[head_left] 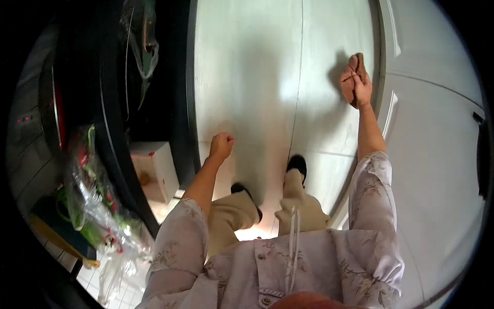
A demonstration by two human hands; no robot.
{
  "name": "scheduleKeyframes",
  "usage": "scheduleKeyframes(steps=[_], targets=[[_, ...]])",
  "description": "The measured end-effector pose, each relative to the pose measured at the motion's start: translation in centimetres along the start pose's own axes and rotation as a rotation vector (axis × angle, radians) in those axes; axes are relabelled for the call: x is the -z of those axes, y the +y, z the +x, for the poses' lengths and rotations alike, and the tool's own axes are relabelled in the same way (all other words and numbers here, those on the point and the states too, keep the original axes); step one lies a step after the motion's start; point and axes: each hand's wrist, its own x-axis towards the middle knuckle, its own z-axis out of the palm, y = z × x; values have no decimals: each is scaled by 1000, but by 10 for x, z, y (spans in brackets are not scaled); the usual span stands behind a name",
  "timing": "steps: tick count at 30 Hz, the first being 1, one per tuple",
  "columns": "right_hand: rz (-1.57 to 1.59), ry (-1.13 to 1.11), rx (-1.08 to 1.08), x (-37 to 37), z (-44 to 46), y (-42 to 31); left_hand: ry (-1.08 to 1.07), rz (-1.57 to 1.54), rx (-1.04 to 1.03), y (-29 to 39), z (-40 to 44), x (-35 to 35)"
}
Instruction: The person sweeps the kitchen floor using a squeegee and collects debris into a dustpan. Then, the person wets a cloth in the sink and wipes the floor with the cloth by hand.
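Note:
My right hand (363,91) is stretched forward near the right wall, its fingers wrapped round a brown elongated thing (349,88). What kind of thing that is, I cannot make out. It is held above the pale tiled floor (257,92) and a shadow falls beside it. On the other side, my left hand (222,146) hangs low over the floor with its fingers curled into a loose fist. Nothing shows in it.
White panelled doors (432,129) line the right side. Along the left runs a dark shelf unit (177,92) with a white box (154,167) inside. Clear plastic bags with green and red contents (98,201) hang at lower left. My black shoes (297,163) are mid-floor.

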Motion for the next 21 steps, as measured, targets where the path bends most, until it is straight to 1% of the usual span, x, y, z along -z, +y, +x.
scheduleKeyframes(steps=[1,2,4,5,7,9,10,11,12,14,15,16,17,18,19,21], targets=[[-63,53,47,8,23,17,42,24,-21,0,18,-3],[-57,56,72,12,43,31,63,16,-34,-2,37,-6],[-124,232,212,10,73,53,141,-50,-81,-10,69,-11],[-114,228,228,-3,82,56,160,-53,-84,-15,84,-16],[-928,446,-50,-38,95,57,181,-125,69,-21,107,-23],[-1014,382,206,-76,104,52,206,-167,77,-14,109,-24],[-982,325,378,-96,122,58,219,-202,84,-11,106,-23],[-1143,285,352,-129,92,-1,218,-197,98,-12,108,-23],[-1198,191,515,-152,92,-8,197,-178,87,-15,110,-22],[-1064,73,720,-200,62,-31,177,-172,79,-16,113,-23],[-1064,32,855,-224,53,-26,168,-155,95,-16,115,-22],[-1008,-376,684,-234,42,-47,161,-139,110,-15,115,-21],[-1028,-473,849,-242,17,-60,173,-147,110,-14,114,-19],[-964,-582,1021,-258,12,-36,143,-201,87,-15,112,-17],[-831,-660,1132,-263,17,-25,107,-251,71,-18,109,-15],[-972,-717,1130,-265,49,-51,138,-289,67,-27,109,-24]])
